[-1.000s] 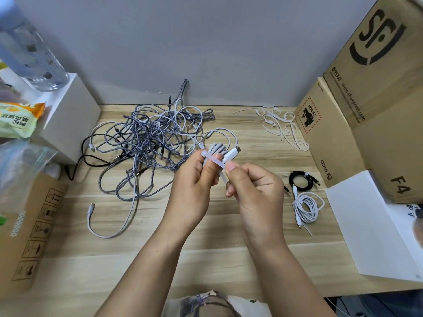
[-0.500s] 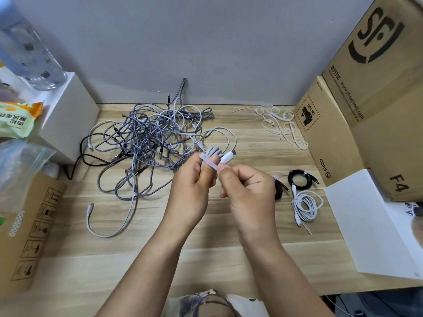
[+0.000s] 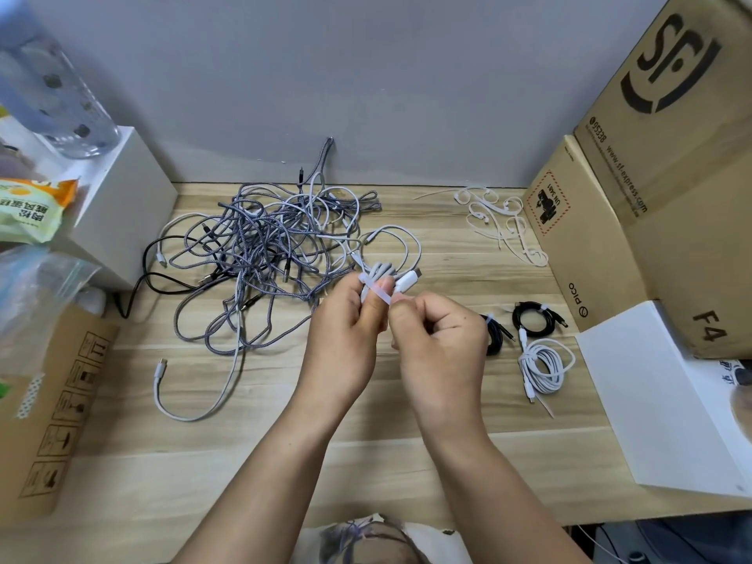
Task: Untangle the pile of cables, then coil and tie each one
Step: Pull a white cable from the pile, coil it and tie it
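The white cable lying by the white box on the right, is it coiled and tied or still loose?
Coiled. The white cable lies in a compact bundle of loops beside the white box; a tie cannot be clearly made out.

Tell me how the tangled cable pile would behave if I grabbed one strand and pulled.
The tangled cable pile looks floppy and interlooped, so it would probably drag along as a clump. Its loose white end would likely trail limply.

Cable pile point(image 3: 264, 254): grey-violet braided weave, mixed with white and black strands. Tie strips point(image 3: 502, 221): white. Coiled cables: one white point(image 3: 545, 368), two black point(image 3: 533, 317). Desk point(image 3: 407, 462): pale wood grain. Cartons point(image 3: 671, 164): brown, black print.
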